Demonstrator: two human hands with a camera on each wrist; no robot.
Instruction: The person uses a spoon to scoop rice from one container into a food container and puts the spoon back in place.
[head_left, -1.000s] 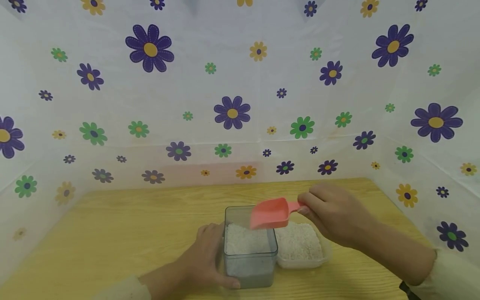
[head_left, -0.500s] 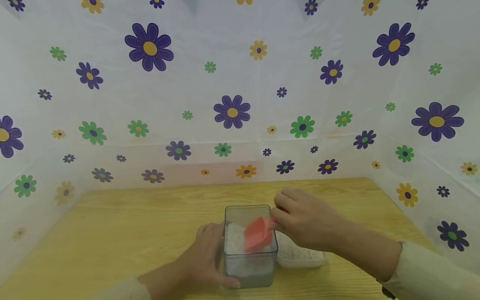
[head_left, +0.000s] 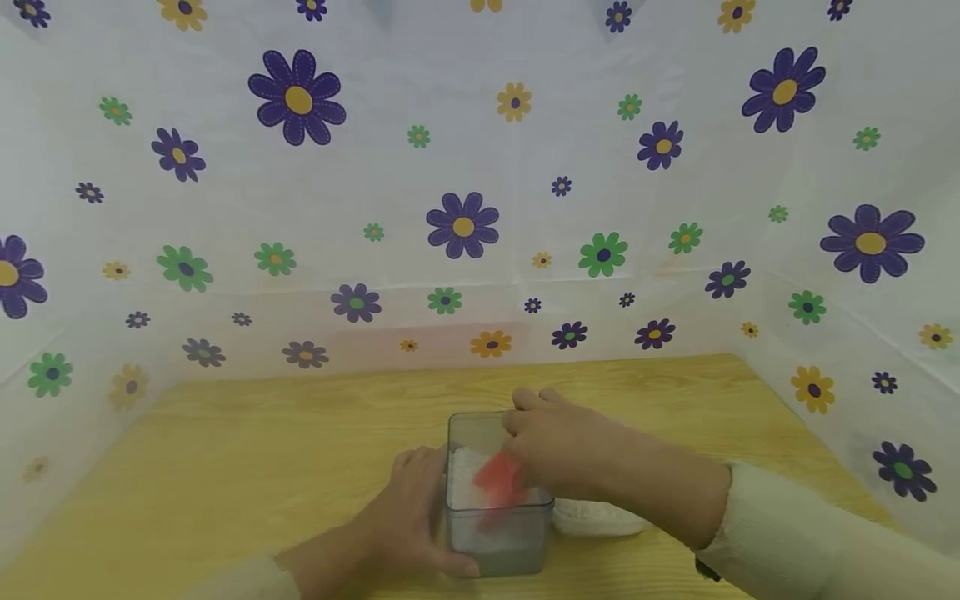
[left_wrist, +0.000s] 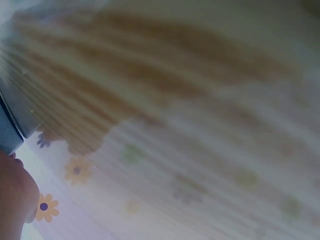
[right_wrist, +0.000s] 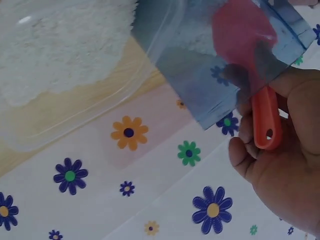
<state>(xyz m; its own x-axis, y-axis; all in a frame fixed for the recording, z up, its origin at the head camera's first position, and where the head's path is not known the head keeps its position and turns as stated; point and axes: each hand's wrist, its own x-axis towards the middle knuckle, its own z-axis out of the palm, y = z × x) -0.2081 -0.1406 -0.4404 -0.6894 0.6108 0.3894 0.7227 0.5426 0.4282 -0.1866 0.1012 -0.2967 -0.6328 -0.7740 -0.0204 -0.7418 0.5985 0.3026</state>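
My right hand [head_left: 566, 450] grips the handle of a coral-pink scoop [head_left: 501, 483], whose blurred bowl is down inside a clear grey-blue plastic container [head_left: 501, 542]. White rice [head_left: 467, 475] fills part of that container. My left hand [head_left: 405, 512] holds the container's left side, its thumb across the front corner. The right wrist view has the scoop's orange-looking handle [right_wrist: 266, 120] under my right fingers, with the bowl seen through the container wall. Only an edge of the container [left_wrist: 9, 132] and part of my left hand [left_wrist: 17, 195] appear in the left wrist view.
Close on the right of the container stands a shallow clear tub [head_left: 597, 527] of rice, partly hidden by my right forearm. Both stand on a wood-grain table [head_left: 262, 450]. A white flower-print sheet [head_left: 390, 167] closes off the back and sides.
My right hand has carried the scoop left and down, from over the container's rim to inside it, tipping the bowl. My left hand and the container have stayed in place.
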